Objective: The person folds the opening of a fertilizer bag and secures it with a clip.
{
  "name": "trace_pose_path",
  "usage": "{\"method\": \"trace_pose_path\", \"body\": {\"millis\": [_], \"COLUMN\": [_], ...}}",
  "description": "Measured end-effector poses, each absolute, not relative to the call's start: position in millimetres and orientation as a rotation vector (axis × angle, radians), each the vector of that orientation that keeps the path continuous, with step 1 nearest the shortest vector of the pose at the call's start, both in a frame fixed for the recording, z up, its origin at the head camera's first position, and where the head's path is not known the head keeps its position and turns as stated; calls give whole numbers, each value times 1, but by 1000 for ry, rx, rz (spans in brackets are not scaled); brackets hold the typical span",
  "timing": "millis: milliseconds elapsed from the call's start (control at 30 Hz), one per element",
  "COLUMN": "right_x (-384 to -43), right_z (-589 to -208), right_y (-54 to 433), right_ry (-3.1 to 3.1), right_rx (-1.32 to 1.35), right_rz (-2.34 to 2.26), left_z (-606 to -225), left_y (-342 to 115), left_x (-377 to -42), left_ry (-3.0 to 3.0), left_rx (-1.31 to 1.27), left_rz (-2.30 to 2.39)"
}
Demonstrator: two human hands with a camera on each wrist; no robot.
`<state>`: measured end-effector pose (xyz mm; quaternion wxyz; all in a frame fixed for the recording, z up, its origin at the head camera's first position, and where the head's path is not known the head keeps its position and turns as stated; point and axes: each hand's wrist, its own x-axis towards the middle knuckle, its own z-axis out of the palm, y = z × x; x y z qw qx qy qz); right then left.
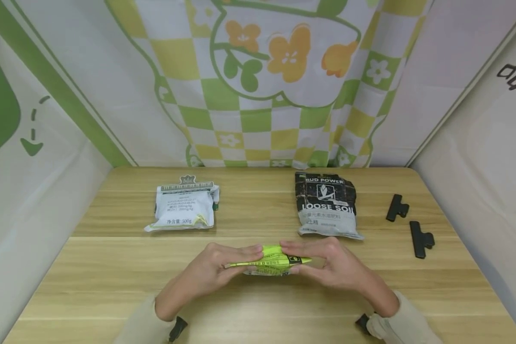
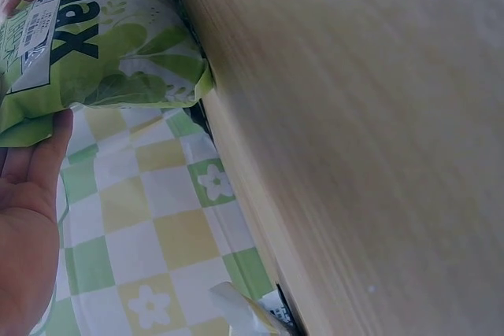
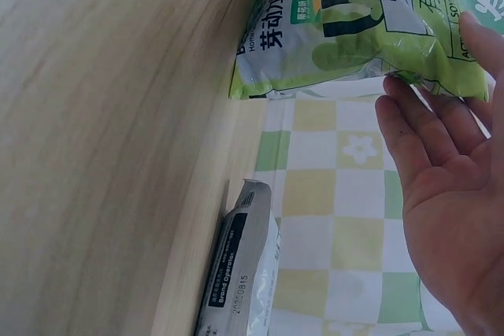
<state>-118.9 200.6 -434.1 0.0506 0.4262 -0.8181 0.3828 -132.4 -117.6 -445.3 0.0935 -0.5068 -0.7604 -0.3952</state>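
Observation:
A green and white printed plastic bag [image 1: 272, 262] stands upright on the table, its bright green top pinched from both sides. At its left top corner my left hand [image 1: 212, 265] grips the edge between thumb and fingers. My right hand [image 1: 331, 260] pinches the right part of the same top edge. In the left wrist view the plump bag [image 2: 126, 53] has its lower end at the tabletop. The right wrist view shows the other end of the bag [image 3: 331, 33], with fingers behind its top and a thumb in front.
A white bag [image 1: 185, 210] with a crown-topped clip [image 1: 187, 184] lies back left. A black and grey soil bag [image 1: 327, 205] lies back right. Two black clips [image 1: 397, 208] [image 1: 421, 240] rest on the right. A patterned curtain [image 1: 279, 119] hangs behind the wooden table [image 1: 258, 310].

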Motion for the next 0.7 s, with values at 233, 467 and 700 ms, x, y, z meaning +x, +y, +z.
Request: {"method": "trace_pose_path", "body": {"millis": [233,467,700], "right_x": [-120,-122,-125], "right_z": [-430,-425,-420], "right_y": [202,209,218], "right_ry": [-2477,-2444,-2434], "right_rx": [1286,1274,1217], "right_rz": [1145,1110,1060], "left_z": [-445,-444,-443], "left_y": [-117,-117,-117], "left_x": [-133,-133,-132], "left_ry": [-2261,-2292,-2295], "left_rx": [-1500,-1479,-1467], "left_rz": [-1202,-1211,-1218]}}
